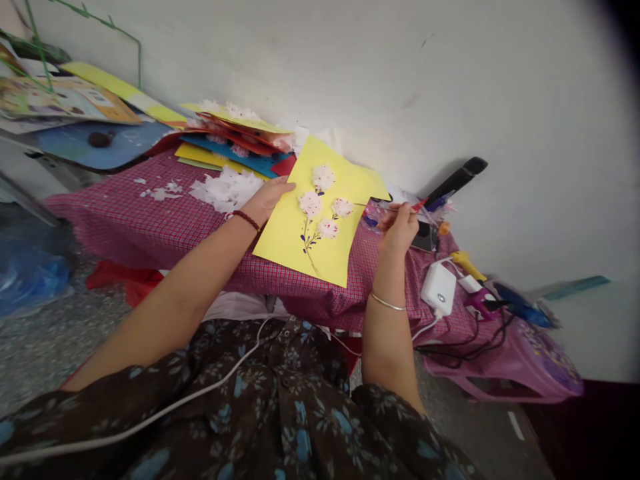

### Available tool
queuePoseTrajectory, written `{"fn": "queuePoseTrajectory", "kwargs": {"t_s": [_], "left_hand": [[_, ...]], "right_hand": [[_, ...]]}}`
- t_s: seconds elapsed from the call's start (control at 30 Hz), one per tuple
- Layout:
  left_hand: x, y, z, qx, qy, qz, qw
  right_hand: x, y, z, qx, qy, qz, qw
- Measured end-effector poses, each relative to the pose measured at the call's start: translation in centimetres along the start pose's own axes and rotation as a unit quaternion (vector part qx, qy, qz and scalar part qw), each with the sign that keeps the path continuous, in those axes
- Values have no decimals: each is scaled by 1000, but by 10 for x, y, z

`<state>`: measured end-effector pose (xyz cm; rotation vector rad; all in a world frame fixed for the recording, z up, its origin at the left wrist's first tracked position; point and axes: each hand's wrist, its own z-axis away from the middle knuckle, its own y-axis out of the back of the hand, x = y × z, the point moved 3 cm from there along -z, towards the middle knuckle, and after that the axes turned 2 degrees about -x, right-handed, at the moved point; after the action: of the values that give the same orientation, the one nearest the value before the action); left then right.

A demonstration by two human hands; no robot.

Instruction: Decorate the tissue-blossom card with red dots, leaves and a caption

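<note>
My left hand [273, 195] grips the left edge of a yellow sheet of paper [280, 237], thumb on its face, holding it tilted up above the table. Four would be too exact, so: several white paper flowers [324, 177] with red specks are on the sheet, above brown stems [310, 250] and dark blue leaf marks. In my right hand [400, 227] a thin paintbrush [383, 208] is pinched between the fingers. Its tip lies by the rightmost flower [343, 207]; whether it touches cannot be made out.
White paper scraps [227, 190] lie on the checked tablecloth [165, 167]. Stacked coloured sheets [235, 137] with flowers stand behind. To the right are a white power bank [439, 288], cables and a pink stool [500, 373]. A wall rises close behind.
</note>
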<state>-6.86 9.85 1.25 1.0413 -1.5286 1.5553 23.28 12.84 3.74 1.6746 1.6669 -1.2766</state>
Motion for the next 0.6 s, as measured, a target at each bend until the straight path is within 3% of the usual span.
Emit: {"fn": "queuePoseTrajectory", "kwargs": {"t_s": [0.17, 0.6], "left_hand": [[2, -1, 3, 0, 2, 0, 1000], [1, -3, 1, 4, 9, -9, 1000]], "right_hand": [[-6, -3, 3, -7, 58, 68, 996], [-3, -16, 14, -107, 38, 120, 986]]}}
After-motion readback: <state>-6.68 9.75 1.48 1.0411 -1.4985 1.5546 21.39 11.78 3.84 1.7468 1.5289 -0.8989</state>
